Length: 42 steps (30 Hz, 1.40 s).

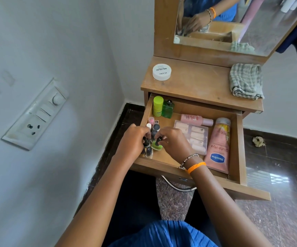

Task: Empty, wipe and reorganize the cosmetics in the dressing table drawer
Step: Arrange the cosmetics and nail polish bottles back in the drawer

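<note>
The wooden drawer (240, 145) stands pulled out and holds cosmetics. Several small nail polish bottles (154, 128) cluster at its left side. My left hand (132, 141) grips a dark-capped bottle in that cluster. My right hand (173, 141) pinches the black cap of a green nail polish bottle (156, 146). At the back left stand a lime tube (157, 106) and a green glass bottle (168, 109). A pink bottle (195, 119), a clear pack of small tubes (195, 136) and a pink Vaseline tube (219, 147) lie to the right.
On the dressing table top (197, 82) sit a white nail polish remover jar (162, 72) and a folded checked cloth (246, 81). A mirror (233, 24) rises behind. A wall with a switch panel (37, 113) is at the left. A crumpled scrap (259, 141) lies on the floor.
</note>
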Available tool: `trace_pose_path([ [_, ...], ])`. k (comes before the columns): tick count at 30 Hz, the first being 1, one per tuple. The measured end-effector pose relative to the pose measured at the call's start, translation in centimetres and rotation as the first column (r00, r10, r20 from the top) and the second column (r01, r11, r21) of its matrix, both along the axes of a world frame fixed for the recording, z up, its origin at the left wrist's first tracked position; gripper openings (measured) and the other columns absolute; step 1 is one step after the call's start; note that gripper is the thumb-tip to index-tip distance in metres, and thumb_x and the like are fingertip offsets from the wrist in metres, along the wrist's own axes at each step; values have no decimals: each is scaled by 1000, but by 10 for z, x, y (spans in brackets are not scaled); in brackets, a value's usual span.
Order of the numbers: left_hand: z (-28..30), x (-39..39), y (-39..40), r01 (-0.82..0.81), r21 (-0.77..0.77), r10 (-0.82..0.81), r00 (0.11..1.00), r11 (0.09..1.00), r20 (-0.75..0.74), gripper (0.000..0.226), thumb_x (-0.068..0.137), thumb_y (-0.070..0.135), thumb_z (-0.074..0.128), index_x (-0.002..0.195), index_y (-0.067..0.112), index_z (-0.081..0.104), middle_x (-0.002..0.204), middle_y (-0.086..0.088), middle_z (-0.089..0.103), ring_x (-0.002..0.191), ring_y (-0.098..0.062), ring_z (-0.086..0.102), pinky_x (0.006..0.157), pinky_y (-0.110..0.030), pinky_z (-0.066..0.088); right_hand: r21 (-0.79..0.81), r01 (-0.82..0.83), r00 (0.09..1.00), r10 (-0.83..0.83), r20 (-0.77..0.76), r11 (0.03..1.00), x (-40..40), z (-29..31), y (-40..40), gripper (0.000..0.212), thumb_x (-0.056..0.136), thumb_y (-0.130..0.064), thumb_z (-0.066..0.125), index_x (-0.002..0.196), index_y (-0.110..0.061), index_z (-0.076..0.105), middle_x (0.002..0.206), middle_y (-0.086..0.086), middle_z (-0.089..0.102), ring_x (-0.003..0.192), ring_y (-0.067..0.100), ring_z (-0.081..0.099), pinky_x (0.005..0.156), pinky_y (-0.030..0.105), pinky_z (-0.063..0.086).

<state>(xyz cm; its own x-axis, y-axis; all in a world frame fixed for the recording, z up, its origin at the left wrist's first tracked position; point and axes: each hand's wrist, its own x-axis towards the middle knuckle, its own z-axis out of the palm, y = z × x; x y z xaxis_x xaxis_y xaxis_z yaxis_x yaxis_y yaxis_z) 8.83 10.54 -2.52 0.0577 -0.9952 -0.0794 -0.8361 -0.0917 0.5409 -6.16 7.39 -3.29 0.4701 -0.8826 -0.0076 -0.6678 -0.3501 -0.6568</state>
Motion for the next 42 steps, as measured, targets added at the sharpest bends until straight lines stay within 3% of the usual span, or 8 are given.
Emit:
trace_pose_path([
  [6,1,-1,0,-11,12,11,1000,1000,24,31,84,-6,52,97,18,68,95,-8,51,76,-22,57,71,-32,52,-21,50,998,-51,-42,999,9,-4,3,14,73,-2,67,85,-8,68,89,10,64,80,25,58,67,31,45],
  [10,0,2,2,-15,10,15,1000,1000,-13,29,85,-5,54,98,16,67,98,-7,54,76,-15,58,72,-26,50,-8,38,999,-38,-37,999,10,-5,2,15,72,1,69,84,-8,68,89,10,64,81,26,59,69,30,45],
  [18,-9,7,1,1,-24,-3,998,1000,-59,24,86,-2,55,92,18,67,94,-4,61,68,2,47,55,-8,36,-11,-4,1000,4,-30,1000,10,-1,1,23,73,11,61,85,-7,71,91,13,65,84,27,60,75,35,50],
  [24,-10,8,0,10,-58,-15,996,998,-86,22,84,-4,58,91,12,71,89,6,57,74,-3,45,70,-2,36,-35,19,997,-22,-68,999,3,-2,2,18,70,6,65,81,-8,68,81,4,61,79,26,59,70,35,49],
  [27,-9,8,1,-8,-56,1,993,998,-121,21,83,-5,57,87,11,71,83,5,55,64,2,47,70,3,33,-57,89,993,-93,-72,994,-3,0,4,12,70,0,68,79,-8,66,74,-3,52,73,22,55,65,28,41],
  [31,-10,7,1,-20,-50,13,991,999,-134,21,84,-6,57,88,9,71,83,4,53,60,4,47,70,10,26,-53,210,974,-213,-72,976,-4,0,6,9,71,-8,72,75,-7,63,72,6,61,70,26,58,63,31,46],
  [38,-11,7,1,-11,-56,5,993,998,-119,24,85,-7,54,93,9,70,89,3,55,65,4,45,64,1,36,-21,290,954,-291,-73,957,8,-10,3,14,72,-17,72,74,-8,62,74,11,66,71,30,61,67,41,53],
  [42,-13,8,0,5,-68,-14,992,998,-124,21,85,-6,56,94,7,71,96,-3,60,79,-6,52,63,-6,39,-24,302,950,-303,-78,953,14,-11,4,20,75,-24,72,77,-8,61,76,12,67,72,31,62,67,40,53],
])
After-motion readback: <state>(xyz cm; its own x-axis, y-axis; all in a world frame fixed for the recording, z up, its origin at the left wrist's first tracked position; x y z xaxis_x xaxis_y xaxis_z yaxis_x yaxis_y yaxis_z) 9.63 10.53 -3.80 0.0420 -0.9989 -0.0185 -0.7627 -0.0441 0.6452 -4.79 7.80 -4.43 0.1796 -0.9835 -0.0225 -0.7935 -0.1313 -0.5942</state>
